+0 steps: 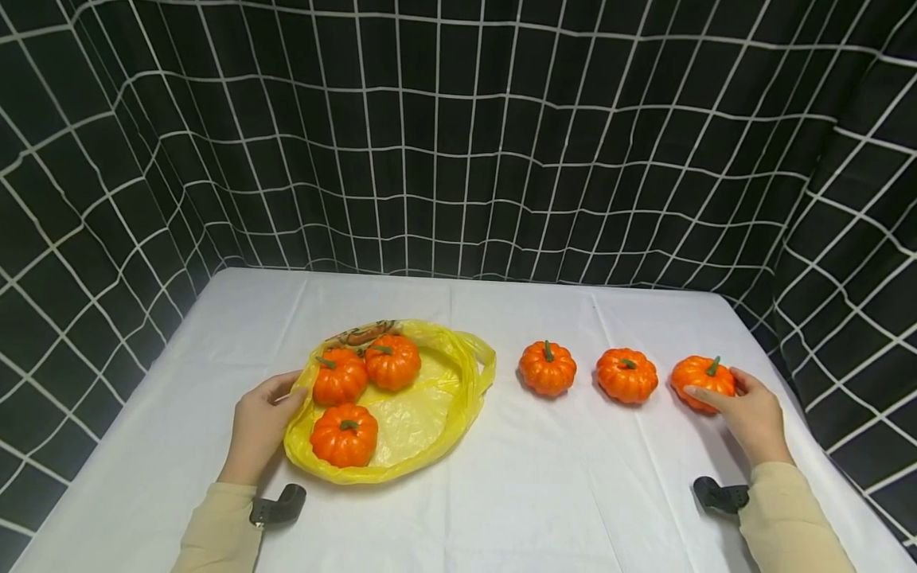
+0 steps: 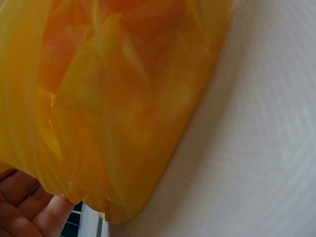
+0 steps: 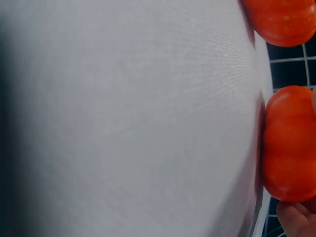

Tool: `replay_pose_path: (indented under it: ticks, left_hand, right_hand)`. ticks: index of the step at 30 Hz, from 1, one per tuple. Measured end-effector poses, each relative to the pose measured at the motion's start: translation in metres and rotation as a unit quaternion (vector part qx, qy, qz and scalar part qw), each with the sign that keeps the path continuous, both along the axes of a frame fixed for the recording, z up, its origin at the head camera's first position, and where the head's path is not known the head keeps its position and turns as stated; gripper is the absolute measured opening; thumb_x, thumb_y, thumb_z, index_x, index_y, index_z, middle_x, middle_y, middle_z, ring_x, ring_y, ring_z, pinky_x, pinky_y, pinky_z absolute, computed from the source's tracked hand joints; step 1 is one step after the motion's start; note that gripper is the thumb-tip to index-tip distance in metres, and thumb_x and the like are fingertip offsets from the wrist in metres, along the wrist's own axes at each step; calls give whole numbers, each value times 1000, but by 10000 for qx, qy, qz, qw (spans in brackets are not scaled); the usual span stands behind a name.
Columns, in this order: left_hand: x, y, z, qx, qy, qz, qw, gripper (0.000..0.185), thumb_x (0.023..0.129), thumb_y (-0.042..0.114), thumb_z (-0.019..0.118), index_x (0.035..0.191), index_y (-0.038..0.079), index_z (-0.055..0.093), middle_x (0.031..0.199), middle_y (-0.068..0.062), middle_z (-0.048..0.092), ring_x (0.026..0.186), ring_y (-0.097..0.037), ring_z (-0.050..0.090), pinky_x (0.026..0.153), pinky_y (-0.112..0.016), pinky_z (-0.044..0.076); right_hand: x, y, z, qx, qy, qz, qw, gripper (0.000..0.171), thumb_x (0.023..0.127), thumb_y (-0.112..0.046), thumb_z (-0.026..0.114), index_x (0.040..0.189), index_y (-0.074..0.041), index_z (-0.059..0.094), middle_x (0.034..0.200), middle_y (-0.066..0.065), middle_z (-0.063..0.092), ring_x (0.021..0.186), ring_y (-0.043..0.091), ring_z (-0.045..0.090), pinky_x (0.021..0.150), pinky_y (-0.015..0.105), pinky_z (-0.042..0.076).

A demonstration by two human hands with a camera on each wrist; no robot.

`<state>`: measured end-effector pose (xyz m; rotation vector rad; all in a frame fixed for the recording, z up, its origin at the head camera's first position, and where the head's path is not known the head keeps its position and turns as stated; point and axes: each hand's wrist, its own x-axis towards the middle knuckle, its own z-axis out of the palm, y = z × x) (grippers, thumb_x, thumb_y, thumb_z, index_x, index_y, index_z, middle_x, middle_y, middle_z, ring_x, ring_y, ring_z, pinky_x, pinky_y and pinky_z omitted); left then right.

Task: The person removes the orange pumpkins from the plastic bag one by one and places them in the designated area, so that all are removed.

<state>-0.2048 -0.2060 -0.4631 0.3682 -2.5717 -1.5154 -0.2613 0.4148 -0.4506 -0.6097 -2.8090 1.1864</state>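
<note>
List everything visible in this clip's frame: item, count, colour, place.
pumpkins in the bag: 3, orange, on the open yellow bag
pumpkins in a row: 3, orange, on the cloth right of the bag
plastic bag: 1, yellow, table centre-left
tablecloth: 1, white, covers the table
grid backdrop: 1, black with white lines, behind and at the sides
left hand: holds the bag's left edge
right hand: grips the rightmost pumpkin

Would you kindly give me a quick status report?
Left hand holds yellow bag. Right hand grips rightmost pumpkin. Two pumpkins between, path otherwise open.
</note>
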Motion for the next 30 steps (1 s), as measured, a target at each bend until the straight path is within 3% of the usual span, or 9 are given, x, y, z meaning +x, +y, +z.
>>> replay_pose_path:
  ticks: [6,11,14,20,30]
  left_hand:
    - [0,0,0,-5,21,-19,10000,38,90,25,59,123,7,58,126,-15,59,113,-31,58,90,-39,52]
    - [0,0,1,8,-49,-14,10000,39,90,28,59,124,8,58,127,-15,58,115,-31,56,92,-39,51]
    - [0,0,2,1,-65,-6,10000,39,90,28,59,124,8,58,127,-15,58,117,-31,55,93,-40,51]
    - [1,0,2,6,-24,-2,10000,38,91,26,58,124,7,58,126,-15,58,115,-31,56,91,-39,51]
    - [0,-1,-1,1,-25,-31,10000,40,90,30,59,124,9,58,127,-14,58,116,-30,56,91,-38,52]
  right_hand:
    - [2,-4,2,-141,96,-156,9997,95,83,-51,60,147,-1,11,150,27,13,137,45,17,110,56,22]
    - [8,-26,17,-818,1066,-857,9872,81,85,-38,64,148,-15,19,155,5,18,141,24,20,114,36,22]
    - [13,-44,31,-1000,1507,-982,9786,74,84,-32,66,146,-21,27,154,-4,22,141,15,22,113,25,22]
    - [17,-79,49,-973,1821,-615,9765,74,82,-30,70,145,-22,32,153,-8,25,140,13,24,110,18,25]
    - [23,-135,53,-950,2225,574,9686,71,79,-19,73,141,-10,39,149,2,34,137,18,32,104,13,31]
